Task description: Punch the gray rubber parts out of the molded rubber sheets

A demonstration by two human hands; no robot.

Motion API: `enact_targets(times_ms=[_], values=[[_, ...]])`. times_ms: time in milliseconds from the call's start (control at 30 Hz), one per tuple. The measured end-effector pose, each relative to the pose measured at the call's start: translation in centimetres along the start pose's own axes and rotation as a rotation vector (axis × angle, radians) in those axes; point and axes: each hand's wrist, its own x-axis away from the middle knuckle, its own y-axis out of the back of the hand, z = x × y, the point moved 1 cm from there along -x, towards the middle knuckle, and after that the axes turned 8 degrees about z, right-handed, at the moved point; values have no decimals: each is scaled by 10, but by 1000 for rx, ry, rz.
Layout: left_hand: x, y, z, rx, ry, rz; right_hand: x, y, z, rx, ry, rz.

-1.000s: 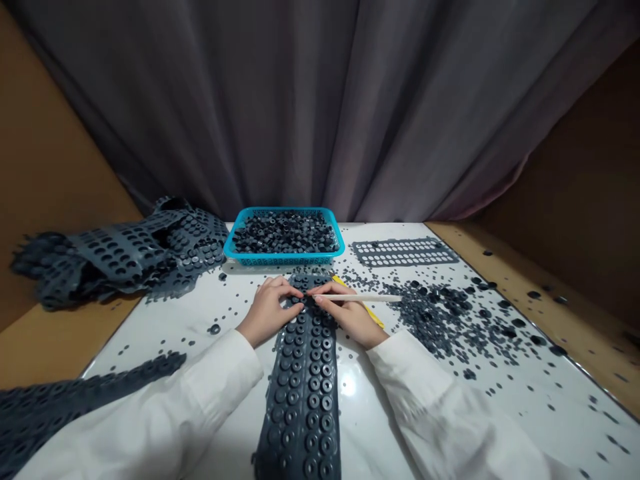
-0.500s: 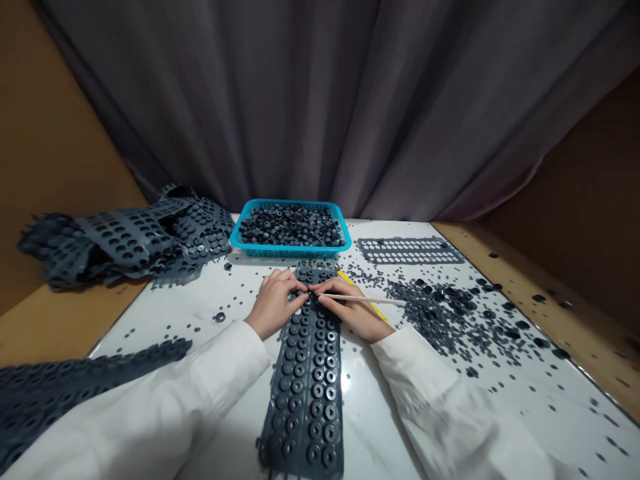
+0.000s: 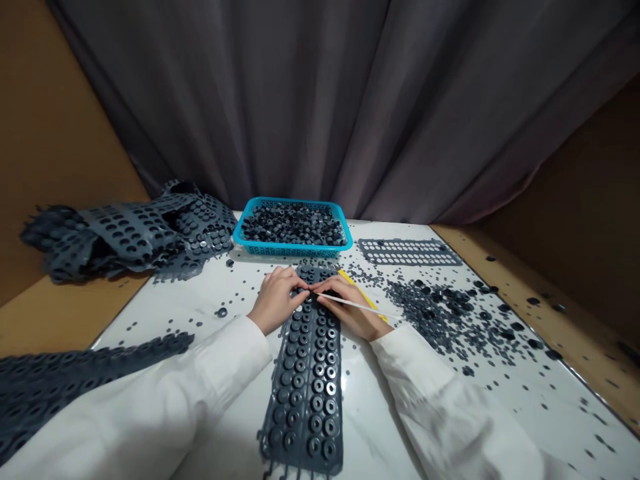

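Observation:
A dark grey rubber sheet [image 3: 306, 373] studded with rows of raised rings lies lengthwise before me on the table. At its far part my left hand [image 3: 277, 300] is closed, thumb and fingertips pinched on something small and dark that I cannot make out. My right hand [image 3: 357, 313] grips a thin white stick [image 3: 370, 309], whose tip meets the left fingertips over the sheet. Under and beside the right hand lies a yellow strip-like tool [image 3: 345, 275], partly covered. The fingertips of both hands nearly touch and hide that spot of the sheet.
Behind the hands stands a blue basket [image 3: 291, 250] full of small black rubber parts. A punched sheet [image 3: 410, 252] lies back right, above a heap of small black discs [image 3: 435, 313]. Crumpled rubber sheets [image 3: 125, 230] are piled at left, another sheet [image 3: 75, 377] nearer.
The outer end of the white stick has dipped lower and turned slightly. Both hands stay at the same spot on the sheet. The view has shifted a little.

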Motion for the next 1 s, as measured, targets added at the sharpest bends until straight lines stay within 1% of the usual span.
enact_targets(times_ms=[233, 400, 667, 1000], values=[[-1, 0, -1, -16, -16, -9, 0, 0, -4, -108, -74, -13], [0, 0, -2, -46, -28, -12, 0, -1, -8, -150, -72, -30], [-1, -4, 2, -40, -40, -29, -1, 2, 0, -42, -22, 9], [-1, -4, 3, -30, -36, -36, -2, -1, -4, 75, 70, 14]])
